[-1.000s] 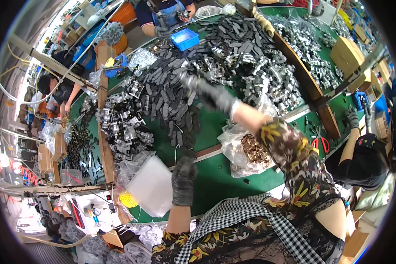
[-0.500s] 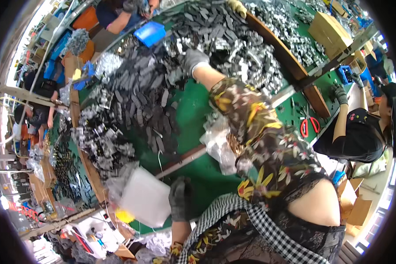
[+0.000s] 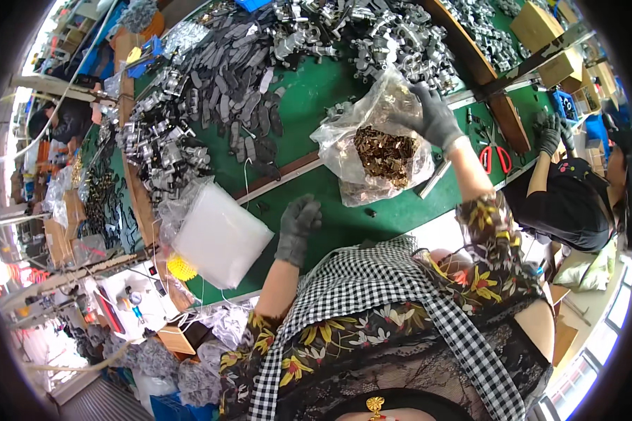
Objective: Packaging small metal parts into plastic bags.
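We see the right hand (image 3: 435,118) in a dark grey glove, its forearm slanting up from the lower right and its fingers pointing to the upper left. These fingers meet the mouth of a clear plastic bag (image 3: 331,137) on its right side; plastic partly covers them, so we cannot tell whether they grip anything. The bag rests on the green tabletop (image 3: 347,235), and its brass-coloured parts (image 3: 386,156) lie just below and left of the fingers. We find the left hand (image 3: 300,223), likewise gloved, well apart from the bag, with fingers loosely curled and little gap among them; its palm is hidden, so we cannot tell whether it holds anything. To its left lies a white packet (image 3: 221,235). Green surface extends between left hand and bag. Beyond, we note a metal strip (image 3: 288,168); right of the right hand, red-handled scissors (image 3: 495,158).
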Motion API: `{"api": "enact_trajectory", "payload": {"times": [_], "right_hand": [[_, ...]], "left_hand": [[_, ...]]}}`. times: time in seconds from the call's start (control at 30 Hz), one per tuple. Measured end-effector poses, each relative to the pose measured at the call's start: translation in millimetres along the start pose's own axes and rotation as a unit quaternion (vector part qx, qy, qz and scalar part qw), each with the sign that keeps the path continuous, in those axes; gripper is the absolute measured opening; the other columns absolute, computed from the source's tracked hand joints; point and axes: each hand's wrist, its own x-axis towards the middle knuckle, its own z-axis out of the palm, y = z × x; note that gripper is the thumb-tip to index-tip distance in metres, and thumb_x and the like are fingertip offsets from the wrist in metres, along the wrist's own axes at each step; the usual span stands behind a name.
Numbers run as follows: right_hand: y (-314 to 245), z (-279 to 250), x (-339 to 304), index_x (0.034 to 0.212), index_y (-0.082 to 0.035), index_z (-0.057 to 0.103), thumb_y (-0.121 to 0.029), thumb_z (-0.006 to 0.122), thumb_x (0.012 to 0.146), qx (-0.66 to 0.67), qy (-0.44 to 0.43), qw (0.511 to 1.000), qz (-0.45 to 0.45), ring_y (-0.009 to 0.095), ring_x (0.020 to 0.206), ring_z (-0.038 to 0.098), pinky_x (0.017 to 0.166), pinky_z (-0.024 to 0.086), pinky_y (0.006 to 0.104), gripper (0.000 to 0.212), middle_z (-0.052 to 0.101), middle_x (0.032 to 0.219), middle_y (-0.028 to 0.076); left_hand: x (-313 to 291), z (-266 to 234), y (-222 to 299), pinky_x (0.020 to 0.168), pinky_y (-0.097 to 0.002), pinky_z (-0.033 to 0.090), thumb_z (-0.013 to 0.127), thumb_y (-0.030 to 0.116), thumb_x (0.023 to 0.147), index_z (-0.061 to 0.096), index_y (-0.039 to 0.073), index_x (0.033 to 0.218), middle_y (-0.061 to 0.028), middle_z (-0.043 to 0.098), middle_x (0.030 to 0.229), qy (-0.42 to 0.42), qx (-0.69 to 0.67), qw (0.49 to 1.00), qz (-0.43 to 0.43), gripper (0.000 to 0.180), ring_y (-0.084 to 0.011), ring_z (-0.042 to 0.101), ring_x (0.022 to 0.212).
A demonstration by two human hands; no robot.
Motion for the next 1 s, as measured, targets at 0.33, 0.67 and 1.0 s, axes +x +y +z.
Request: {"api": "enact_trajectory", "payload": {"times": [0.33,0.67,1.0], "right_hand": [[5.7,36.1,-55.5,0.104,-0.008,0.064,-0.035,0.075,0.075,0.087,0.081,0.993,0.017,0.035,0.106,0.058,0.091,0.047,0.0409,0.042,0.054,0.123,0.017],[-128.2,67.8,91.1,0.111,-0.012,0.062,-0.033,0.07,0.077,-0.139,-0.115,0.971,-0.16,0.033,0.106,0.058,0.088,0.046,0.0426,0.041,0.061,0.113,0.015],[-95.7,132.3,115.1,0.104,-0.019,0.065,-0.034,0.062,0.081,-0.305,-0.157,0.928,-0.147,0.021,0.108,0.059,0.089,0.044,0.036,0.027,0.064,0.111,0.002]], "left_hand": [[106.5,68.5,-12.0,0.074,-0.0315,0.049,0.067,0.009,0.077,0.051,0.002,0.119,-0.0082,0.06,0.098,0.081,0.197,0.924,0.316,0.046,-0.0156,0.057,0.084],[100.5,47.0,-52.1,0.069,-0.0256,0.049,0.055,0.017,0.091,0.057,0.011,0.114,-0.0009,0.058,0.092,0.099,0.247,0.91,0.317,0.024,-0.0115,0.052,0.074],[37.4,40.0,-49.3,0.078,-0.0267,0.049,0.056,0.017,0.088,0.053,0.013,0.125,-0.0036,0.055,0.117,-0.039,0.08,0.98,0.178,0.037,-0.0132,0.054,0.087]]}}
